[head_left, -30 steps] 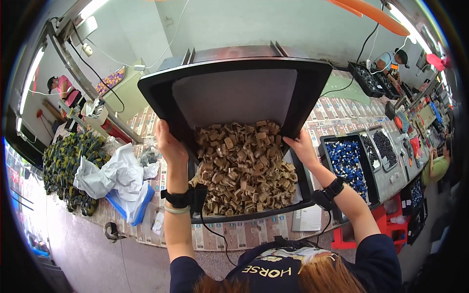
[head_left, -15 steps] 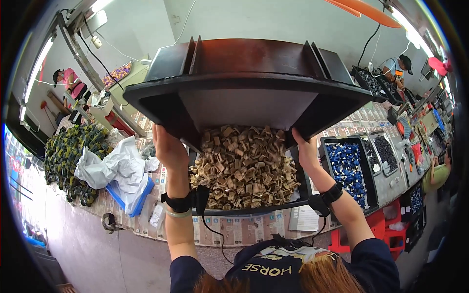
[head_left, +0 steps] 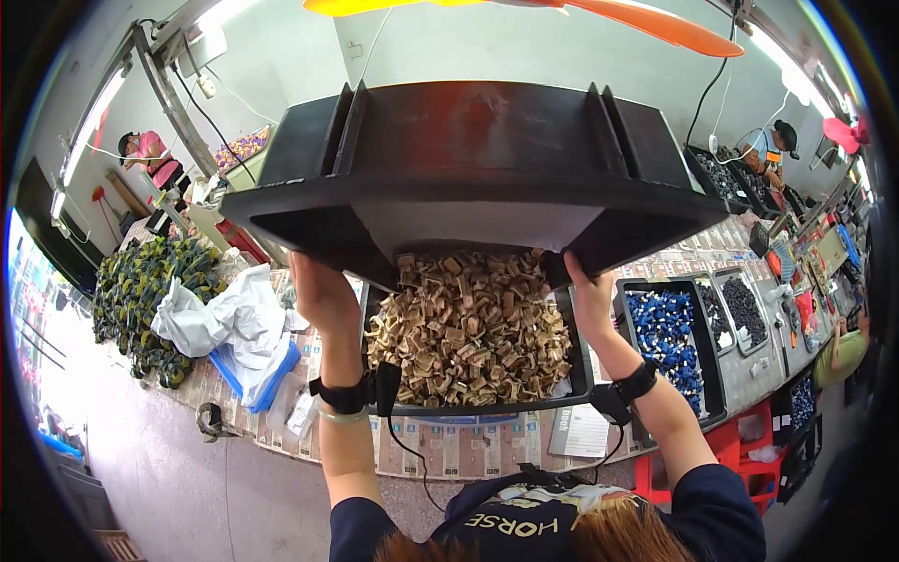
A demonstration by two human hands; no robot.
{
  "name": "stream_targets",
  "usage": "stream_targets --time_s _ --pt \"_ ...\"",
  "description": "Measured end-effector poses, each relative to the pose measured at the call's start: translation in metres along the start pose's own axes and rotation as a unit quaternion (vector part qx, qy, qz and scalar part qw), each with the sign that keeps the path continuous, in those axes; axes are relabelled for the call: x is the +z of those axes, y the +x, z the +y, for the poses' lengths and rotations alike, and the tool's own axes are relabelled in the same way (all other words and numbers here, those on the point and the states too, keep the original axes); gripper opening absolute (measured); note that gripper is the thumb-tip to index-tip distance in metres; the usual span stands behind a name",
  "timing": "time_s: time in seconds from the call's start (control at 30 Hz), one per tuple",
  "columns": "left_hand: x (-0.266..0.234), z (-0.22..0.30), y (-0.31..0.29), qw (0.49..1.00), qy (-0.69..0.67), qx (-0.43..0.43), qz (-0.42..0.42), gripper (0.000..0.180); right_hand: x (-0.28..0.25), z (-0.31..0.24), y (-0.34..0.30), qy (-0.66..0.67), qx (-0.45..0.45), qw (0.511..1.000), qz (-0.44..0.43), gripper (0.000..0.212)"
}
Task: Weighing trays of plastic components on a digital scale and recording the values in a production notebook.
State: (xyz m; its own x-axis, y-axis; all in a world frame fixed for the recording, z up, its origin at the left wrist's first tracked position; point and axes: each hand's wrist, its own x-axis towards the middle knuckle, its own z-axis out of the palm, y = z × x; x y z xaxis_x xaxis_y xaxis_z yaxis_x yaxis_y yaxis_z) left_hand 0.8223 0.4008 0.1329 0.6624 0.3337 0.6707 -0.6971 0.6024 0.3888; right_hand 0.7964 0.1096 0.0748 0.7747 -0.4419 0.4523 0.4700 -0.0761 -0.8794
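Note:
A large black plastic bin [head_left: 478,131] is tipped toward me, its open mouth facing down. My left hand [head_left: 324,292] grips its left end and my right hand [head_left: 590,300] grips the right, thumb along the rim; most of the fingers are hidden. Many small tan-brown plastic-looking pieces [head_left: 468,337] are heaped below its mouth. They fill a second black tray [head_left: 468,408] on the table, and the heap reaches up under the tipped bin's lower edge. White lining [head_left: 478,225] shows inside the tipped bin.
Right of the tray stands a black tray of blue-and-white pieces [head_left: 663,337], with trays of dark pieces [head_left: 743,314] beyond. To the left lie a dark green-yellow heap [head_left: 150,295] and a white plastic bag [head_left: 229,309] over a blue tray [head_left: 276,379]. An orange fan blade [head_left: 646,23] hangs overhead.
The bin is tipped further, showing more of its underside, and its rim has dropped closer to the tray. Both hands keep their grip while the heap has shifted slightly.

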Motion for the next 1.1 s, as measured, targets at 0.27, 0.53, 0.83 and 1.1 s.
stream_targets --time_s 0.27,0.53,0.83,1.1 --pt "0.026 0.016 -0.011 0.996 -0.062 0.034 -0.062 0.038 -0.011 -0.023 -0.005 0.073 -0.009 0.997 0.034 0.016" --pt "0.043 0.024 -0.007 0.994 -0.035 0.054 -0.089 0.039 -0.016 -0.03 0.0 0.044 -0.019 0.999 0.02 0.016" --pt "0.056 0.012 -0.003 0.998 -0.017 0.015 -0.057 0.036 -0.026 -0.043 0.003 0.077 0.016 0.997 0.022 0.019" --pt "0.115 0.002 -0.01 0.99 0.132 0.045 0.021 0.036 -0.079 -0.058 -0.014 0.162 0.034 0.978 0.123 0.023"
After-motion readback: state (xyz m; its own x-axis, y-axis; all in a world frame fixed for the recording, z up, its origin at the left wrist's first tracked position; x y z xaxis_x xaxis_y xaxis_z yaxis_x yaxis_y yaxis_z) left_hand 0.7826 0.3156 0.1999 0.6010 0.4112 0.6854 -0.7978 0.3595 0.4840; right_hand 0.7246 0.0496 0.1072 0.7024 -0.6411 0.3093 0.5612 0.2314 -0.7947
